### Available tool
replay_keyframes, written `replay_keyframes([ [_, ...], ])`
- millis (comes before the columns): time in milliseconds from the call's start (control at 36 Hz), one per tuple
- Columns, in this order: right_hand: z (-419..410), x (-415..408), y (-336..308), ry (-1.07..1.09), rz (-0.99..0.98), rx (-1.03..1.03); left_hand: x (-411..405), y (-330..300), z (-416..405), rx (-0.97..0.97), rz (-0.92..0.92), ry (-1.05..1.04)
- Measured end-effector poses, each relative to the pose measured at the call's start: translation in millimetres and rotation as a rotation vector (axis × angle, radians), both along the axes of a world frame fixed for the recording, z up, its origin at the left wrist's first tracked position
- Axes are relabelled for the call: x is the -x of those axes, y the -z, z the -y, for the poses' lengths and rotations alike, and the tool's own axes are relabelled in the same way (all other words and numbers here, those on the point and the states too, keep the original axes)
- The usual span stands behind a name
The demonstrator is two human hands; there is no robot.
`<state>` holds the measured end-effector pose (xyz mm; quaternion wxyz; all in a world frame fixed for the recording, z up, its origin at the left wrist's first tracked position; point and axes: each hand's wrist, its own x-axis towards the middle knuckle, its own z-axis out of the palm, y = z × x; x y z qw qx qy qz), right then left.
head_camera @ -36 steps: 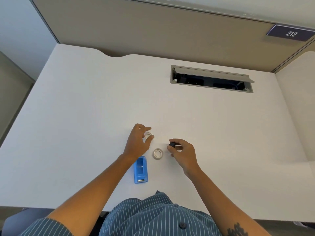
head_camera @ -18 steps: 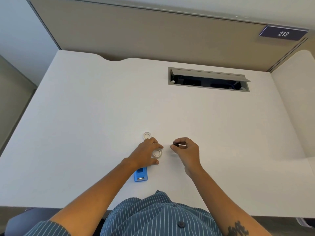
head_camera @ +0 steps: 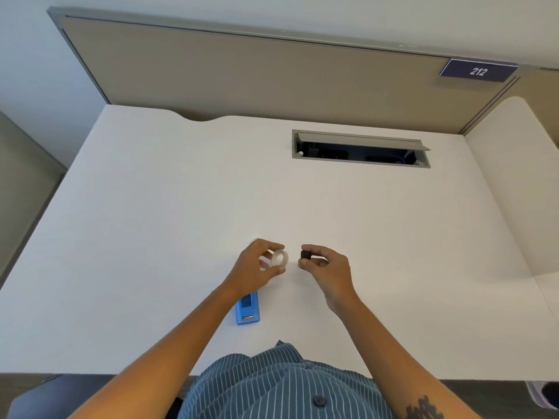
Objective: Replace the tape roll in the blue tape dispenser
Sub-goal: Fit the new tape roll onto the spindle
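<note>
My left hand (head_camera: 252, 272) holds a clear tape roll (head_camera: 280, 257) by its rim, just above the white desk, its opening turned toward my right hand. My right hand (head_camera: 331, 267) pinches a small black spindle (head_camera: 305, 255) a short gap to the right of the roll. The blue tape dispenser (head_camera: 248, 310) lies flat on the desk near the front edge, partly under my left wrist, and its roll bay looks empty. I cannot make out the second, thinner ring behind my left hand.
The white desk (head_camera: 151, 237) runs back to a beige partition. An open grey cable hatch (head_camera: 360, 148) sits in the desk at the back right. A sign reading 212 (head_camera: 478, 71) hangs on the partition.
My left hand left the thin ring at the back, came down on the roll lying on the desk and lifted it. My right hand kept the black spindle and stayed put.
</note>
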<state>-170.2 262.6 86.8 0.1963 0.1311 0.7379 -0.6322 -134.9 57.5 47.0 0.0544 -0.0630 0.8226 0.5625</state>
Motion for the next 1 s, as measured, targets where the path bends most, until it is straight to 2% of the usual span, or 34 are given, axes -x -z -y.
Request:
replay_keyframes([
  [167, 3.1, -3.0, -4.9, -0.051, -0.010, 0.084, -9.7, -18.8, -0.7, -0.289, 0.088, -0.123],
  [556, 5.7, -13.3, -20.6, -0.199, -0.124, 0.188, -34.7, -43.0, -5.2, -0.503, 0.082, -0.192],
  [1000, -7.4, -17.5, -25.7, -0.266, -0.180, 0.174, -44.9, -53.0, -21.2, -0.532, 0.061, -0.210],
])
